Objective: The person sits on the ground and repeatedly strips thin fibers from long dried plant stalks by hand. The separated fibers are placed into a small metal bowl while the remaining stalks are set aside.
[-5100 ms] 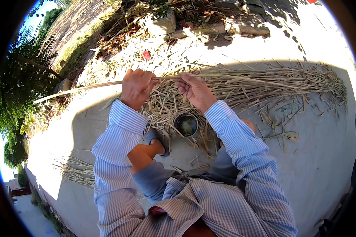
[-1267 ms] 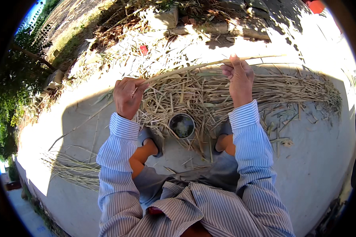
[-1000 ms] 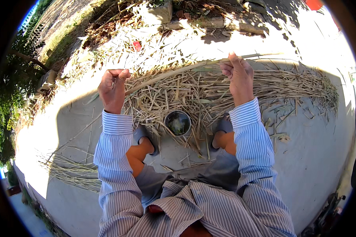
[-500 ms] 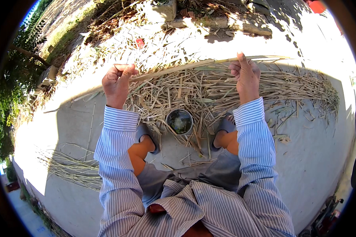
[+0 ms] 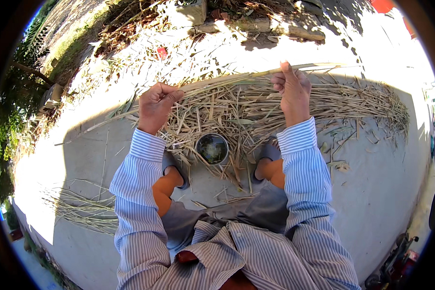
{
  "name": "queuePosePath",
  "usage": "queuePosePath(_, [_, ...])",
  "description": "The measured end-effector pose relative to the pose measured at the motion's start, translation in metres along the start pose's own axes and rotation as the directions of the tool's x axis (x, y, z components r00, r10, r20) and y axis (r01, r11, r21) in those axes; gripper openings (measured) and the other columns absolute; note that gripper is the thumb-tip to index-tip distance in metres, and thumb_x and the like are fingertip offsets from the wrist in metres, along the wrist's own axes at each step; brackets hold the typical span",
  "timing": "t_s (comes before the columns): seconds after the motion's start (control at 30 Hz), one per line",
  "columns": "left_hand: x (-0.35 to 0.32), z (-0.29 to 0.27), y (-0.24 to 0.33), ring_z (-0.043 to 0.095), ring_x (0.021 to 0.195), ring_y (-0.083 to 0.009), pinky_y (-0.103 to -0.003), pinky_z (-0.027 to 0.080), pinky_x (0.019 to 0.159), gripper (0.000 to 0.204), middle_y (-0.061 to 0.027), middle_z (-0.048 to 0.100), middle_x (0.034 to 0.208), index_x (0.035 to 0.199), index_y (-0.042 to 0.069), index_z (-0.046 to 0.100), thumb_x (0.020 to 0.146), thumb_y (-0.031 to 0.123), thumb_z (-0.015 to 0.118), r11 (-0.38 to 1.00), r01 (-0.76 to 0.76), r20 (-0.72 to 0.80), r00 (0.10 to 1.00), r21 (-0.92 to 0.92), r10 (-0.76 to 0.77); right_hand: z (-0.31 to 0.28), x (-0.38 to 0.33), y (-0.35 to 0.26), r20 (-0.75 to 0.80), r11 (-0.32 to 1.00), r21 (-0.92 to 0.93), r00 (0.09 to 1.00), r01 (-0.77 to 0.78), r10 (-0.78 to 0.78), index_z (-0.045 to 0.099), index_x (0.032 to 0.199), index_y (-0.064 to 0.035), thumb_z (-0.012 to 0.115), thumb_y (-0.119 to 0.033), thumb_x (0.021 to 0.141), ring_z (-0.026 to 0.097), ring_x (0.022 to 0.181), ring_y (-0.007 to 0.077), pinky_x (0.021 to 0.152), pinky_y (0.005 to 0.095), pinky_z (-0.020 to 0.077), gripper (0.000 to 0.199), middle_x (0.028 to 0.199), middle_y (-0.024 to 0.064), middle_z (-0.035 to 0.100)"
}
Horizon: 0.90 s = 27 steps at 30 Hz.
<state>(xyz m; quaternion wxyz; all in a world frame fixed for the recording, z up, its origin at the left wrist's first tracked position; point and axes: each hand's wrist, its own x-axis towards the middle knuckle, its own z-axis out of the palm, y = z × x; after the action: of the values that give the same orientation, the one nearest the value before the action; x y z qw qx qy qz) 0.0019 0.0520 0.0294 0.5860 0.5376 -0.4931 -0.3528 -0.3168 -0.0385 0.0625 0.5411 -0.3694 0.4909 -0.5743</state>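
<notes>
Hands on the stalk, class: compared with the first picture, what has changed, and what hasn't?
The right hand has moved rightward and slightly farther out, widening its gap from the left hand along the long stalk. The round container and heap of dry stalks stayed put.

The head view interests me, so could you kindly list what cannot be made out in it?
All in the head view:
Held stalk material: its gripped parts, covered by the left hand and right hand.
Round container: its bottom, lost under dark patches and reflections.
Thin-stalk bundle: its right end, behind the left sleeve.
Red object, upper right: cut off by the picture's edge.
</notes>
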Motion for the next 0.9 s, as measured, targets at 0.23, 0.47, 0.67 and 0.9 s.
queuePosePath(0.23, [0.026,-0.051,-0.008,0.066,0.075,-0.0130,-0.025,0.053,0.073,0.009,-0.0100,0.069,0.081,0.088,-0.001,0.063,0.087,0.006,0.068,0.989,-0.023,-0.370,0.926,0.147,0.076,0.001,-0.002,0.003,0.015,0.998,-0.040,0.998,0.057,-0.056,0.060,0.088,0.0024,0.072,-0.034,0.085,0.066,0.065,0.0154,0.056,0.0222,0.0509,0.039,0.073,0.0104,0.066])
queuePosePath(0.47, [0.034,-0.043,0.014,0.057,0.103,-0.0313,-0.045,0.040,0.084,0.037,-0.0127,0.067,0.097,0.102,0.003,0.063,0.090,0.037,0.060,0.219,-0.341,0.156,0.796,0.914,0.585,0.014,-0.007,0.007,0.119,0.998,-0.007,0.991,0.057,-0.056,0.061,0.099,0.0060,0.065,-0.033,0.090,0.069,0.076,0.0184,0.064,0.0238,0.0550,0.040,0.085,0.0128,0.068])
queuePosePath(0.67, [0.015,0.055,0.032,0.060,0.081,-0.0213,-0.038,0.042,0.068,0.019,-0.0037,0.065,0.079,0.089,0.008,0.064,0.079,0.024,0.070,0.346,-0.625,0.434,0.757,0.700,0.489,0.056,-0.038,0.026,0.320,0.995,0.094,0.947,-0.044,0.012,0.062,0.102,0.0038,0.062,-0.033,0.092,0.068,0.081,0.0178,0.068,0.0256,0.0551,0.038,0.090,0.0140,0.068])
queuePosePath(0.9, [0.024,-0.034,0.023,0.058,0.070,-0.0243,-0.039,0.040,0.066,0.013,-0.0030,0.065,0.069,0.076,0.008,0.058,0.073,0.014,0.069,0.406,-0.463,0.326,0.873,0.788,0.363,0.002,0.002,0.005,0.171,0.997,0.077,0.985,0.000,-0.014,0.062,0.102,0.0000,0.068,-0.030,0.089,0.067,0.084,0.0180,0.068,0.0261,0.0536,0.033,0.090,0.0091,0.066])
